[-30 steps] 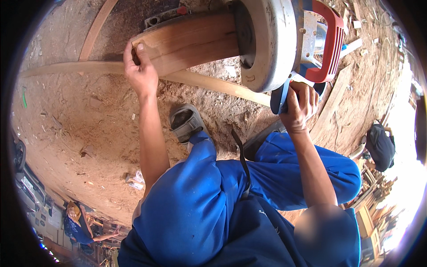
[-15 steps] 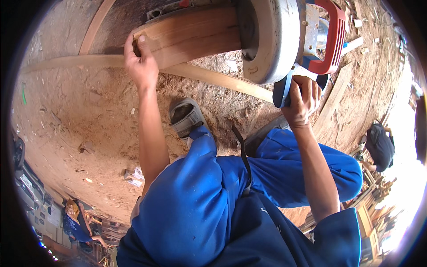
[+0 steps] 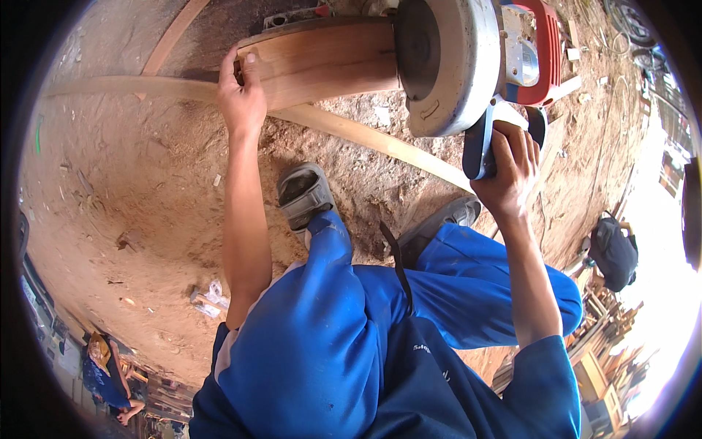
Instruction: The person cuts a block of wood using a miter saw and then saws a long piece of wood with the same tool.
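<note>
My left hand (image 3: 245,102) grips the near left end of a reddish-brown wooden board (image 3: 329,62), with its thumb on the top face and fingers around the end. The board's right end meets a circular saw (image 3: 457,69) with a dark disc, a pale rounded guard and a red upper handle (image 3: 548,55). Low on the saw is a blue loop handle (image 3: 479,146), and my right hand (image 3: 510,164) is closed around it. The saw's cutting edge is hidden behind the guard.
A long, thin wooden strip (image 3: 365,135) lies on the dirt floor below the board. My sandalled left foot (image 3: 303,194) is near it. Stacked timber (image 3: 599,322) and a dark bag-like shape (image 3: 613,252) are at right. Another person (image 3: 106,377) is at far lower left.
My hands, the board and the saw appear slightly farther right in the picture, partly as the view shifts. Both grips stay the same. The person at lower left has changed arm pose.
</note>
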The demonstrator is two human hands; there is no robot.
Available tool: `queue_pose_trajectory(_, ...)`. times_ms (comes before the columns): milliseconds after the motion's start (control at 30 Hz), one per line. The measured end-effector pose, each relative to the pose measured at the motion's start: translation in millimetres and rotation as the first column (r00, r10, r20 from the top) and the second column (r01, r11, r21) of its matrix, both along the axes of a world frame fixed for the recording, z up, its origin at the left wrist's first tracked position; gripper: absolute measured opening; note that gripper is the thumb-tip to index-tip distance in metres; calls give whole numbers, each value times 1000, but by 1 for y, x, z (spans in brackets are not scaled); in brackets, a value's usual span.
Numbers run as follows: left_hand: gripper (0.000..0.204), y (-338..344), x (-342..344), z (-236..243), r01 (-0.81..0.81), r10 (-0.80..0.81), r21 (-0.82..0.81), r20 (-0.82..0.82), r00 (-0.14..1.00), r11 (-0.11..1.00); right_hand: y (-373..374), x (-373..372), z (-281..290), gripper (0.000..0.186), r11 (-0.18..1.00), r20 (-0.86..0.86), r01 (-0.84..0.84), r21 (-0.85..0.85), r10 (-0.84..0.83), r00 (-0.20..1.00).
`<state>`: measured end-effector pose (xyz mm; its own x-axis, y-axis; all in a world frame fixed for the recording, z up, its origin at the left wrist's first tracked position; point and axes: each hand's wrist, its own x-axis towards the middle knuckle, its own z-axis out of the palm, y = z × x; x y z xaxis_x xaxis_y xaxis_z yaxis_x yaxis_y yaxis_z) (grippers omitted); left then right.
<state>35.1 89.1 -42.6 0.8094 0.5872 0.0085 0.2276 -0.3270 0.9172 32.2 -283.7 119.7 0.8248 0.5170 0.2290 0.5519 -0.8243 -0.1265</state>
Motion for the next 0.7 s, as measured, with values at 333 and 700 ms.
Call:
queue_pose_trajectory(333, 42, 6, -4, -5, 24, -25, 45, 21, 999, 999, -2, 7, 29, 52, 999, -78, -42, -8, 41, 996)
queue_pose_trajectory(700, 38, 32, -29, 19, 170, -206, -218, -153, 967, 961, 17, 57, 137, 48, 998, -235, -57, -33, 47, 971)
